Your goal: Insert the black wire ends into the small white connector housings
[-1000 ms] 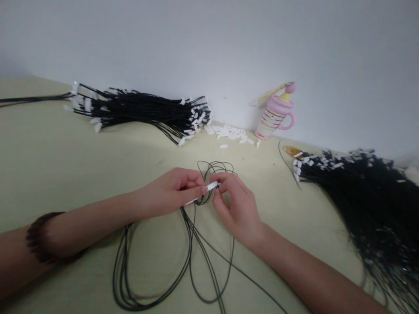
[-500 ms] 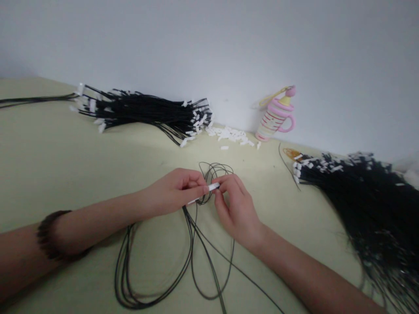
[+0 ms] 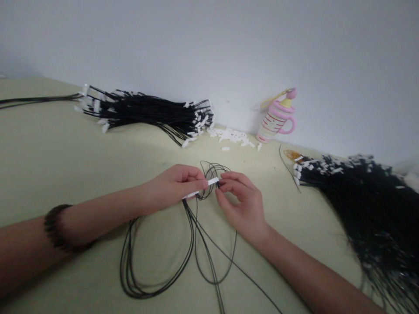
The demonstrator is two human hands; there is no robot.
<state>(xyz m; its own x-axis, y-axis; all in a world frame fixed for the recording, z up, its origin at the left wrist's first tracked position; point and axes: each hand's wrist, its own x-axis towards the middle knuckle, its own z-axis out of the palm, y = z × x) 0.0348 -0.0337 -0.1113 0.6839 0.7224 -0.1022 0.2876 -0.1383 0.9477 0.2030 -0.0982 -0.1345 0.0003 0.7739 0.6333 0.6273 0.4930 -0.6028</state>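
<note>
My left hand (image 3: pixel 175 185) pinches a small white connector (image 3: pixel 213 181) near the middle of the view. More white pieces (image 3: pixel 190 195) show below its fingers, with black wires (image 3: pixel 191 257) hanging from them in loops over the table. Just right of the connector, my right hand (image 3: pixel 244 200) has its fingers curled, with the thumb apart from the fingertips. A dark end at the connector touches or lies close to those fingertips; what they hold is too small to make out. Behind both hands lies a coil of thin black wire (image 3: pixel 212 165).
Against the wall lie a black wire bundle with white ends (image 3: pixel 147 109), loose white connectors (image 3: pixel 232 136) and a pink cup-shaped item (image 3: pixel 273 122). A larger wire bundle (image 3: pixel 369 205) covers the right side of the pale green table (image 3: pixel 65 161).
My right hand's fingers have spread a little and shifted right. The white connector sits slightly higher, and more of the white pieces below my left hand show. The view has shifted slightly.
</note>
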